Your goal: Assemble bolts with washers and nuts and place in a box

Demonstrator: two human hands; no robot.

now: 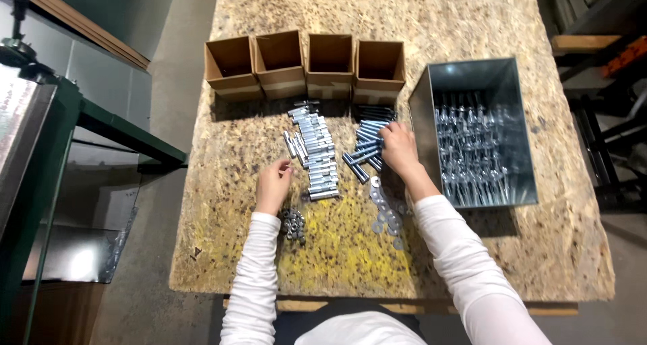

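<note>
A person stands at a chipboard table [472, 21]. The left hand [273, 186] pinches something small beside a neat row of bolts [318, 158]; the right hand [399, 149] curls over loose bolts [364, 149]. Four cardboard boxes [306, 65] look empty; the metal bin [482, 129] holds many bolts. Nuts [293, 225] and washers [385, 213] wait nearby.

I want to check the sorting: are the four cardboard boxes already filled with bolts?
No, all four cardboard boxes stand open and look empty, while the bolts lie in rows on the table.
</note>
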